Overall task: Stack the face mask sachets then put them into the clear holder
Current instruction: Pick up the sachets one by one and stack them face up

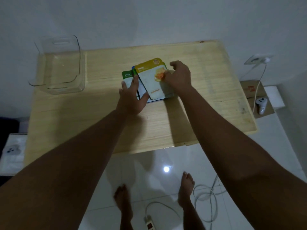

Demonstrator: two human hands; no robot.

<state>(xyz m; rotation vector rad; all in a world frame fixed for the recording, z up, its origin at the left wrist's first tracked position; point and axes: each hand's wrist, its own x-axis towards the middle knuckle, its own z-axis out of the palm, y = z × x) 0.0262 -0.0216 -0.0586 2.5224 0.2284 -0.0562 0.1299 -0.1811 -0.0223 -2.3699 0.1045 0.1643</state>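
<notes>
A loose pile of face mask sachets lies at the middle of the wooden table (99, 127). The yellow "Honey" sachet (150, 80) is on top, a blue-edged one peeks out under it, and a green "Olive" sachet (127, 77) sticks out at the left. My left hand (132, 98) lies flat on the pile's left side, fingers spread, covering the lower part of the Olive sachet. My right hand (180, 75) grips the right edge of the Honey sachet. The clear holder (61, 63) stands empty on the table's far left corner, apart from both hands.
A white wall runs behind the table. At the right, a cardboard box (256, 97) carries a white controller (261, 104), with a wall socket and cable above it. On the tiled floor below lie a power strip (150, 223) and white cables near my bare feet.
</notes>
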